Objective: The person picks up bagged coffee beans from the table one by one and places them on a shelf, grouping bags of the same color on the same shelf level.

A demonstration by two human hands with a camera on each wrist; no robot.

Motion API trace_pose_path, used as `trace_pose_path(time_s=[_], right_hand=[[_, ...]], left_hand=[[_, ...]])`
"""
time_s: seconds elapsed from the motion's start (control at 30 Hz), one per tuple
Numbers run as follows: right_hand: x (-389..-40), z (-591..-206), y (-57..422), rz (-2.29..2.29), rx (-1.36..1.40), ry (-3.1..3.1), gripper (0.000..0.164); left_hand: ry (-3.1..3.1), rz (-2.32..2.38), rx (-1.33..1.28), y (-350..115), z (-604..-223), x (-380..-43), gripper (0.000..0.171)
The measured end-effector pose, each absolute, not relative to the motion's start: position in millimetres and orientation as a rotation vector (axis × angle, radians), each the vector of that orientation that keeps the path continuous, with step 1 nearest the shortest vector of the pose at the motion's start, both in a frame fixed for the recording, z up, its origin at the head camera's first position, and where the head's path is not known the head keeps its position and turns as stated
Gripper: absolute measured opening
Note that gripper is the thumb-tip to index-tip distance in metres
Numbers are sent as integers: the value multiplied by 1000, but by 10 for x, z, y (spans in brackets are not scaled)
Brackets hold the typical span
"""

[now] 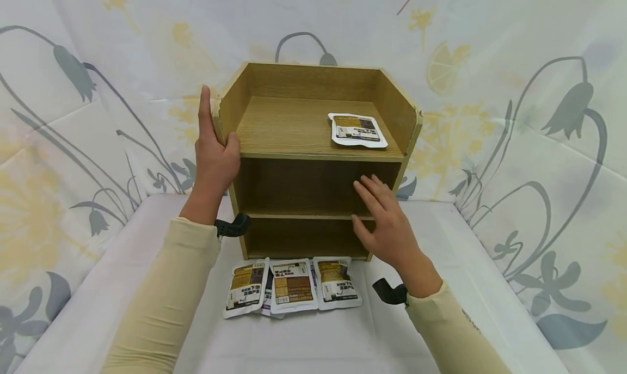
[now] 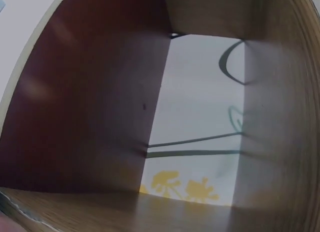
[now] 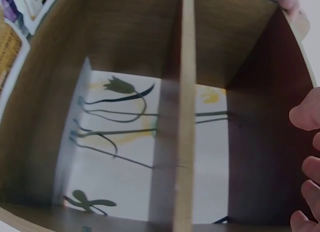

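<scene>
A small wooden shelf stands upright in the head view, with a walled top and two compartments below. My left hand grips its left side panel, thumb at the front edge and index finger pointing up along the outside. My right hand, fingers extended and holding nothing, is before the right part of the compartments; its fingertips show at the right edge of the right wrist view. A flat white-edged food pouch with a gold and brown label lies on the top, towards the right.
Before the shelf's base, pouches lie on the white cloth: a left one, a middle one and a right one, with purple-edged packaging partly hidden beneath. Flower-printed fabric hangs behind and at both sides.
</scene>
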State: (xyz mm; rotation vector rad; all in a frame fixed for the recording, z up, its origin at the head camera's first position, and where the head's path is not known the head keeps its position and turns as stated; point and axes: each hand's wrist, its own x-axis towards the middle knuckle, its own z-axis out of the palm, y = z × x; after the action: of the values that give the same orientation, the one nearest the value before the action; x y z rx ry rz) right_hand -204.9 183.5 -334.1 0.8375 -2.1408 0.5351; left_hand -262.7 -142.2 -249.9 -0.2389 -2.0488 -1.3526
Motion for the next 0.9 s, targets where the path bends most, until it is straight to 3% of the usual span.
trace_pose_path(time_s=[0.53,0.9], right_hand=[[-2055,-3666,1877,520,768,-2296,62],[-2010,-3848,1868,491,814,-2417,61]], left_hand=[[-1967,-1380,-423,-1450,-2556,-2652,72],[-1991,-1408,-397,-1445,-2548,-2627,70]])
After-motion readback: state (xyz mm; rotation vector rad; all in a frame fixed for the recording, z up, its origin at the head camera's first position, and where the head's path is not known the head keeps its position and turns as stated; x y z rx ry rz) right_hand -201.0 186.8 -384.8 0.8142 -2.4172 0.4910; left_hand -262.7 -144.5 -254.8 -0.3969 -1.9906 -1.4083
